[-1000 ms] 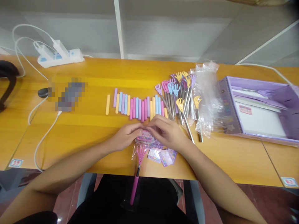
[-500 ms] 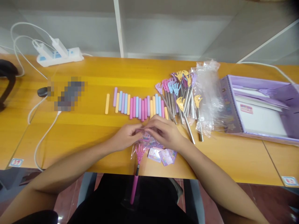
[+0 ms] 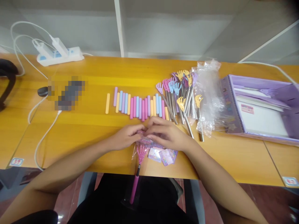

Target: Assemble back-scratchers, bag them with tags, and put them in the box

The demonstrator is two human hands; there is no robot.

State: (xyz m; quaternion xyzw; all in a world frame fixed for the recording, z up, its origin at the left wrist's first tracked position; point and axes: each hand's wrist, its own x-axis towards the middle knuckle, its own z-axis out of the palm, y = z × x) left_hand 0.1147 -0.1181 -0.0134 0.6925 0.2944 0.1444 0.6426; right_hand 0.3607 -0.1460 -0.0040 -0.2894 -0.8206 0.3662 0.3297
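Two hands: left hand [image 3: 125, 137] and right hand [image 3: 168, 134], each grip seemingly pinching the far end of a clear bag [image 3: 135, 152]. Pink scratcher [image 3: 137, 177] inside, handle past the counter's [image 3: 93, 127] near edge. Judged best: bag flat, tension even, overhanging handle guarded against slipping.

The scratcher [image 3: 136, 180] is pink, the cards [image 3: 166, 157] pale purple with multicoloured blocks, the box [image 3: 292, 113] purple

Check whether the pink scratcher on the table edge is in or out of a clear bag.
In: the clear bag encloses the pink scratcher, showing beside its claw and past the end of its handle.
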